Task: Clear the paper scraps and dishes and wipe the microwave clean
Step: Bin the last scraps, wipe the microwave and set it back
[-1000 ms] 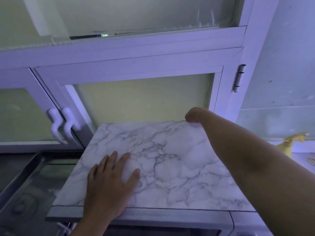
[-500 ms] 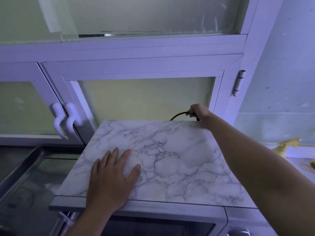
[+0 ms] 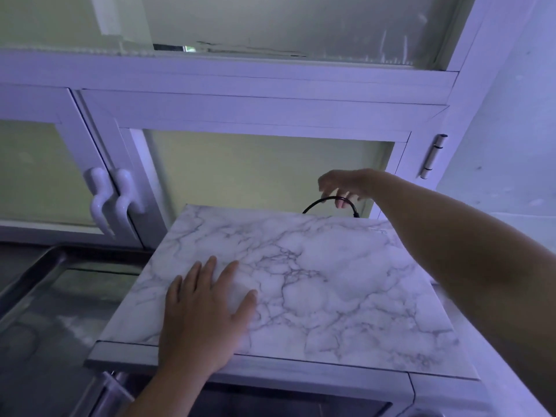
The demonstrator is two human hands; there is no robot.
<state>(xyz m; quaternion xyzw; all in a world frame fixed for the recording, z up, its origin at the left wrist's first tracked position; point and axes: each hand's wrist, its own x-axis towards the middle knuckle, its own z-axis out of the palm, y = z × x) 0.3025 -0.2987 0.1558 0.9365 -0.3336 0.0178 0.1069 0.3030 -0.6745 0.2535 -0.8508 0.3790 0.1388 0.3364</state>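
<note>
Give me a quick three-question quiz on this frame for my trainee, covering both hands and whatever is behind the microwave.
1. True or false: the left hand lies flat, fingers spread, on the marble-patterned microwave top.
2. The right hand reaches to the back edge of that top, where its fingers hang over: A) a sponge, B) a black cable, C) a plate.
3. Fill in: the cable rises above the back edge as a ____.
Key: 1 true; 2 B; 3 loop.
</note>
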